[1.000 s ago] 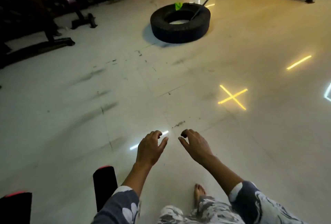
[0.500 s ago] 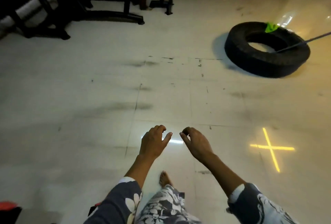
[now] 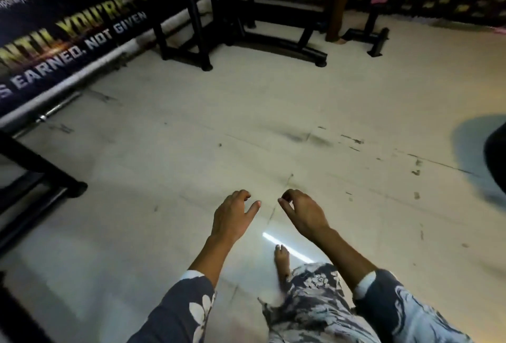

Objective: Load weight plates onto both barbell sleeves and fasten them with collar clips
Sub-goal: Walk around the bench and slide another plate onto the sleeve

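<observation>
Both hands, left hand and right hand, hang empty, fingers loosely curled; possibly a barbell far left.

Both arms wear dark navy sleeves printed with pale flowers, each ending in a white cuff well above the wrist. The trousers carry a similar pattern (greyer, more mottled). The hands are bare, and one foot shows unshod.
</observation>
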Demonstrator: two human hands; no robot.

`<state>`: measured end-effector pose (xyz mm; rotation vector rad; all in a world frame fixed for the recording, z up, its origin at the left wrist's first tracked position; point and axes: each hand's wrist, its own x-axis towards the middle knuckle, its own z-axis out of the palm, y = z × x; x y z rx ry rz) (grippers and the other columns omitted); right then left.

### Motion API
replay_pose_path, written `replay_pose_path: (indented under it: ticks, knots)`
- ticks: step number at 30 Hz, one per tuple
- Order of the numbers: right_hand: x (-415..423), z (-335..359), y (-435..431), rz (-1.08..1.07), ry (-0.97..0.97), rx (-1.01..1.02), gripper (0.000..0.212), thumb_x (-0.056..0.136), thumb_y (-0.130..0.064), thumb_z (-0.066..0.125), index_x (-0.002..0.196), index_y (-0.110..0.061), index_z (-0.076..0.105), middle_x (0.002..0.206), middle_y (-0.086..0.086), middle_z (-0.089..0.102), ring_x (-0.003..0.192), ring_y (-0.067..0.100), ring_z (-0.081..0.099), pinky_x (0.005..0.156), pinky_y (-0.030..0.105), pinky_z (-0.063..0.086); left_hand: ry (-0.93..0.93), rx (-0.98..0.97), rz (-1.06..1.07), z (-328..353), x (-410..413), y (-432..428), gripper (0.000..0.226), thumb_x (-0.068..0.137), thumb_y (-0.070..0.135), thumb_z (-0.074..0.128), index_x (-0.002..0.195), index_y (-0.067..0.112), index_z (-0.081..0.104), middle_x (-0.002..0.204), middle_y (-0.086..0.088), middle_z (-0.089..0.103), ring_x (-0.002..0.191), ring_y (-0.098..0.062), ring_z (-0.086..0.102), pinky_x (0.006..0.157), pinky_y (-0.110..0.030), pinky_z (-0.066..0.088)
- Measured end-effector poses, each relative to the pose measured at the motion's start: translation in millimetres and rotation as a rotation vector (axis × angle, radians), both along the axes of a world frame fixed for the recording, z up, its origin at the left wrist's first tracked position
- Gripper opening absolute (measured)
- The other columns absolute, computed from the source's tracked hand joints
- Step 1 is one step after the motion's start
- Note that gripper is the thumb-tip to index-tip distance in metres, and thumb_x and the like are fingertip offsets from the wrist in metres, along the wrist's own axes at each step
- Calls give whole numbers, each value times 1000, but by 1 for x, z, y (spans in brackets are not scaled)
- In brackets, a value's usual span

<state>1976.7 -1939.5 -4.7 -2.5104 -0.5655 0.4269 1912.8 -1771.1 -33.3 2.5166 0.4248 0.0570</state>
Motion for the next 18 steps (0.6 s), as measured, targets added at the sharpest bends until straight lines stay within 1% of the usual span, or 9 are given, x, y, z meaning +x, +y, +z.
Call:
replay_pose_path:
  ticks: [3,5,8,11,15,18]
  knots:
    - [77,-6,43,76,23,-7,33,97,-34,40,107,-9,57,111,11,62,101,28,57,83,36,46,35,3,90,-2,64,43,39,91,45,51,117,16,56,121,-2,62,107,-19,58,80,-23,41]
    - [129,-4,77,127,39,-18,33,97,-36,39,108,-10,56,111,10,62,102,27,56,84,36,45,67,10,134,2,106,75,39,91,46,50,116,17,56,121,-1,62,107,-18,58,81,-24,43]
    - [200,-3,128,224,34,-23,34,97,-36,38,110,-10,55,113,9,61,103,27,55,85,35,43,54,29,215,6,169,121,37,91,45,51,113,17,57,118,-2,63,105,-19,59,81,-26,44]
    - [263,-1,183,305,52,-30,33,97,-35,38,110,-10,55,113,10,60,104,28,55,85,36,43,46,-40,318,8,216,164,36,90,45,54,112,17,58,116,-1,64,105,-19,59,81,-26,45]
    - [333,-4,264,403,80,-36,32,97,-36,38,107,-12,56,112,9,61,104,27,54,83,34,42,-1,-152,510,2,265,235,34,89,44,57,108,16,61,113,-2,66,102,-18,60,80,-23,43]
    - [389,-6,334,434,79,-7,32,96,-38,39,104,-13,57,111,8,61,103,26,55,77,30,38,6,-168,556,-4,307,295,33,89,42,57,109,15,61,114,-3,66,103,-18,60,82,-24,44]
